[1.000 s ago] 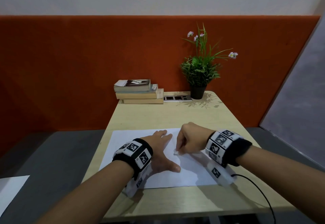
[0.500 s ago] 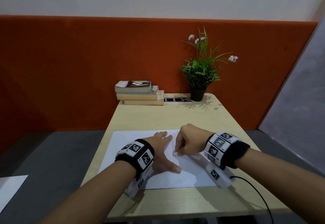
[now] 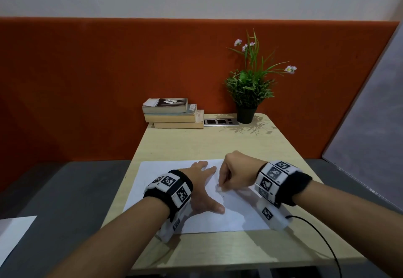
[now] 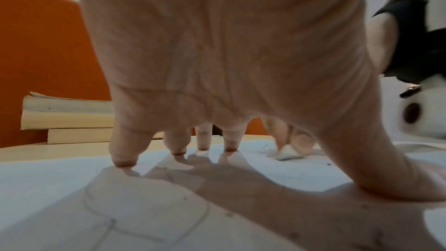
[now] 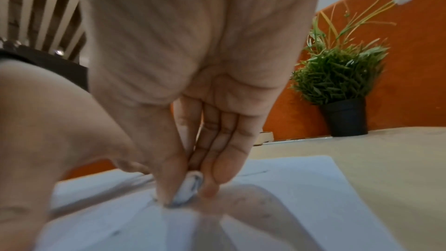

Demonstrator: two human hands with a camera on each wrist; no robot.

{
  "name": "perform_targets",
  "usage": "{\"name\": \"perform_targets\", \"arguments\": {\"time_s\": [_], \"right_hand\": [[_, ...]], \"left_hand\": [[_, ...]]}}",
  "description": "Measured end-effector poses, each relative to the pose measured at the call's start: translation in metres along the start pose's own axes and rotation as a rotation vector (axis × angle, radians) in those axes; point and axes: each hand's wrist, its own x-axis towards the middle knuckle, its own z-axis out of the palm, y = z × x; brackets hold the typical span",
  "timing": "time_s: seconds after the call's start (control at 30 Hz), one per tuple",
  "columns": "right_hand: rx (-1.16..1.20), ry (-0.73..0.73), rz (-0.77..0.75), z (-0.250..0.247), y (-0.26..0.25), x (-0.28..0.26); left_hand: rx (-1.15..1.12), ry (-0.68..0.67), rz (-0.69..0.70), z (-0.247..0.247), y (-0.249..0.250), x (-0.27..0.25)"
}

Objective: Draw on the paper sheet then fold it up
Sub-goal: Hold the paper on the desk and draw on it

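A white paper sheet (image 3: 157, 181) lies on the near half of the wooden table (image 3: 196, 142). My left hand (image 3: 202, 188) presses flat on the sheet with its fingers spread. In the left wrist view the fingertips (image 4: 124, 159) touch the paper (image 4: 72, 188), and faint pencil lines (image 4: 144, 217) show under the palm. My right hand (image 3: 231, 175) pinches a small white eraser (image 3: 218, 188) between thumb and fingers, just right of the left hand. The eraser (image 5: 188, 188) touches the paper (image 5: 301, 198) and has grey smudges on it.
Three stacked books (image 3: 174, 114), a socket panel (image 3: 220, 122) and a potted plant (image 3: 248, 94) stand at the table's far edge by the orange wall. A black cable (image 3: 322, 238) trails from my right wrist. Another white sheet (image 3: 13, 234) lies at the lower left.
Both hands stay at the same spot on the sheet. Only the head view has shifted slightly.
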Motion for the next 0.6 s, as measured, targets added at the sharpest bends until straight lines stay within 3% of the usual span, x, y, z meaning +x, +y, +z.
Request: {"name": "perform_targets", "arguments": {"time_s": [0.17,0.43,0.6], "right_hand": [[-0.013,0.124,0.053,0.0,-0.001,0.021],[0.043,-0.019,0.011,0.004,0.006,-0.011],[0.038,0.071,0.06,0.0,0.004,0.004]], "left_hand": [[0.017,0.007,-0.008,0.0,0.001,0.002],[0.173,-0.025,-0.01,-0.011,0.006,0.014],[0.187,-0.015,-0.014,-0.009,0.008,0.016]]}}
